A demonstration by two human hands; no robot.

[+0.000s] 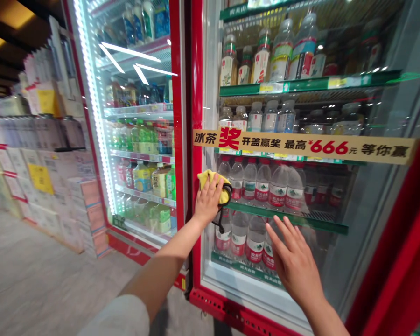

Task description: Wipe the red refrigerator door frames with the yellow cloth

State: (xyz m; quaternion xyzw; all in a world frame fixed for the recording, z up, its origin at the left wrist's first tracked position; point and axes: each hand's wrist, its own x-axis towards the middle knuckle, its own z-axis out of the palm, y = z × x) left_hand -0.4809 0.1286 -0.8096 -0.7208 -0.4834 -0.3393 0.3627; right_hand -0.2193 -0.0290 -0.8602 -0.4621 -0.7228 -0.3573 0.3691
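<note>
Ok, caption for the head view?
Left hand flat on a yellow cloth against the glass fridge door, right hand open.

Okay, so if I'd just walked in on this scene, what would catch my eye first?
Probably the tan banner with big red "666" lettering, running across the red-framed glass door above two rows of red-capped water bottles. Next, the bright yellow cloth under the left hand near the door's left edge, with the empty right hand raised lower down to its right. Further left glows a white light strip on the neighbouring cooler.
</note>
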